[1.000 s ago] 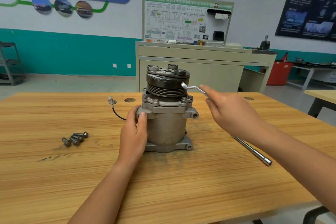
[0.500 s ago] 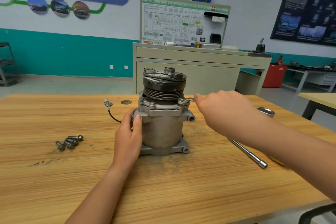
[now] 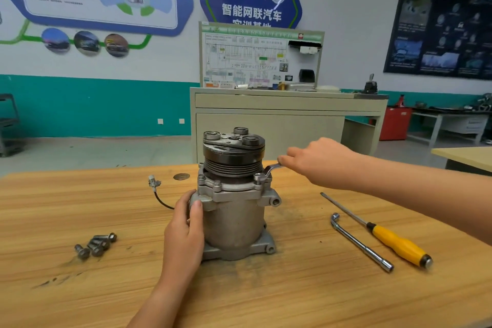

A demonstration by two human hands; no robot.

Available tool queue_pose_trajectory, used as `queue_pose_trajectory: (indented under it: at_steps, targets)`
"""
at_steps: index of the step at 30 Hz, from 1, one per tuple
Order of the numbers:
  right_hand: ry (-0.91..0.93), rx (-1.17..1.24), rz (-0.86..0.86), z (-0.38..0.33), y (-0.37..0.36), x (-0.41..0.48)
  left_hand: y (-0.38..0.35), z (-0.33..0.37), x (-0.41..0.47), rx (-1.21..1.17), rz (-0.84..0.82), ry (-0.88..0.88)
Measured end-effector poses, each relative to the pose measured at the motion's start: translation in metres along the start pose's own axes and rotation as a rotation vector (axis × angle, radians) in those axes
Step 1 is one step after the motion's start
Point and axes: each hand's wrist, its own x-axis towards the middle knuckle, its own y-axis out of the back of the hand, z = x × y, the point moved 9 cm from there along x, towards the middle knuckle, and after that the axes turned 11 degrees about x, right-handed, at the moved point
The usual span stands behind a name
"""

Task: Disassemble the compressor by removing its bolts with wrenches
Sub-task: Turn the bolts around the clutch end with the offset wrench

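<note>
**Steel on the flange bolt, and a slip is the worry**

Steel ring over bolt head now: the bent silver wrench [image 3: 270, 169] sits on the right-hand flange bolt [image 3: 258, 177] of the grey cast-metal compressor [image 3: 234, 221], which stands upright on its base in the middle of the pale wooden table [image 3: 80, 287].

The danger, as I read it, is the ring riding off the head under load. The handle runs close beside the black ribbed pulley [image 3: 231, 160], so a sudden slip could drive knuckles into it or round the bolt. A hard pull could also twist or tip the tall body, since only one hand braces it.

The right hand [image 3: 319, 162] reaches in from the right, forearm nearly level, back of the hand up, fingers curled tight and pinching the wrench's handle end. The left hand [image 3: 186, 229] comes up from below, thumb pressed flat on the casing's front. Its fingers wrap round the far side, out of sight.

Four loose dark bolts [image 3: 95, 245] lie well apart to the left. An L-shaped socket wrench [image 3: 359, 243] and a yellow-handled screwdriver [image 3: 394, 243] lie to the right.
</note>
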Motion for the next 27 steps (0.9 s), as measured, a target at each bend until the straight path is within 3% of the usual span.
queue_pose_trajectory:
  at_steps: [5, 8, 10, 12, 14, 19, 27]
  targets:
    - [0.014, 0.131, 0.173, -0.01, -0.006, 0.023, 0.0, 0.0, 0.0, 0.028, -0.026, 0.001]
    - [0.01, 0.266, 0.473, -0.006, 0.017, 0.013, 0.001, 0.002, -0.001, 0.019, -0.02, 0.0]
    - [-0.123, 0.454, 0.725, 0.009, 0.035, -0.013, 0.002, 0.003, -0.001, 0.011, -0.017, -0.001]
    - [-0.231, 0.617, 0.849, 0.014, 0.041, -0.04, 0.002, 0.003, 0.0, 0.008, -0.012, -0.001]
    - [-0.254, 0.65, 0.776, 0.001, 0.042, -0.054, 0.001, 0.002, 0.0, 0.007, -0.012, 0.006]
    - [-0.311, 0.473, 0.251, -0.022, 0.018, -0.056, 0.002, 0.001, -0.001, 0.009, -0.006, 0.006]
    - [-0.319, 0.173, -0.08, -0.049, 0.025, -0.041, 0.001, -0.004, 0.0, 0.021, -0.013, 0.02]
